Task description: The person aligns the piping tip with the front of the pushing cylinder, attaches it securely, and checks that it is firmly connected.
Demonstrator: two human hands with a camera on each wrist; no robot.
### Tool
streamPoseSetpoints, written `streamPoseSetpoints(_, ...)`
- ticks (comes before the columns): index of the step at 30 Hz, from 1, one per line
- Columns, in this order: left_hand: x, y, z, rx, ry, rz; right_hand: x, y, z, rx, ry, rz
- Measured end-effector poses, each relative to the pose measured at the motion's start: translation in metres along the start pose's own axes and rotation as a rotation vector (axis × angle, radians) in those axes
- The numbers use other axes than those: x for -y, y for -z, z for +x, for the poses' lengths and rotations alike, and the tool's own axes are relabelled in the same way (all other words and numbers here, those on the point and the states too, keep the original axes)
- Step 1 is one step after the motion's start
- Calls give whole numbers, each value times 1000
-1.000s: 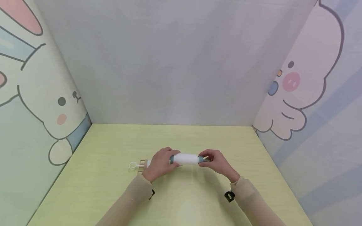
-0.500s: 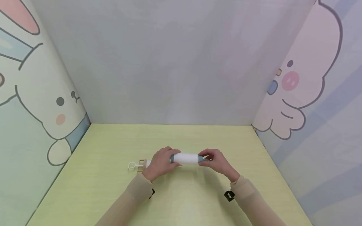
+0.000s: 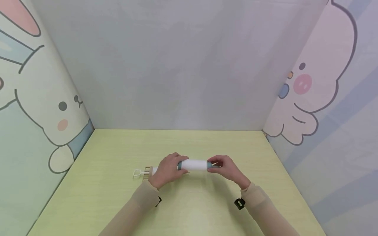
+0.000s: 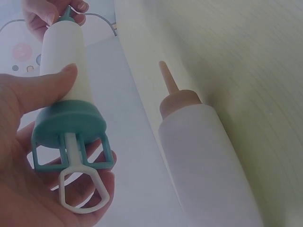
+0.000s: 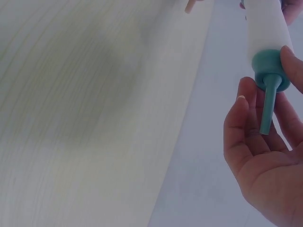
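Note:
Level above the table, a large white syringe with teal ends is held between both hands. My left hand grips it at the plunger end, thumb along the white barrel. Below that hand, the left wrist view shows the teal collar with its side loops and a white pull ring. At the other end, my right hand pinches the teal nozzle cap; its thin spout points toward the palm. Beneath the left hand lies a second white syringe with a tan nozzle cap, partly hidden in the head view.
The pale yellow-green wooden table carries the second syringe, whose tan loops and white ring stick out leftward. A plain grey wall stands behind. Side walls with cartoon animals border the table left and right.
Almost nothing differs. Both hands stay on the teal-ended syringe in nearly the same place, and the head view has shifted very slightly.

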State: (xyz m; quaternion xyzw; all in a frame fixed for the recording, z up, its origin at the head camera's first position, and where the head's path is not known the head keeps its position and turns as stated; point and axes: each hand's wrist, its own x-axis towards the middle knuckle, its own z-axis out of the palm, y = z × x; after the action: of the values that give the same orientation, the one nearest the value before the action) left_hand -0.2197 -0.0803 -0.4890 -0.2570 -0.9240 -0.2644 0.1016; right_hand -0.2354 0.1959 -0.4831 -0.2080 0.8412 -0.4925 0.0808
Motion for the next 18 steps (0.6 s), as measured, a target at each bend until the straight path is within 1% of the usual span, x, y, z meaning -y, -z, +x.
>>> streamPoseSetpoints(3,1,0,0,-4,-2,-8,-10,-1,2,-3,-11,16)
streamPoseSetpoints(6,0,1,0,-8,-3,-15,-13,-1,3,1,-6,40)
streamPoseSetpoints(10,1,1,0,-6,0,-20,-15,-2,4,9,-12,37)
streamPoseSetpoints(15,1,2,-1,4,8,-18,-9,-3,4,28,-37,8)
streamPoseSetpoints(18,1,2,-1,4,10,-19,3,-2,1,49,-36,-11)
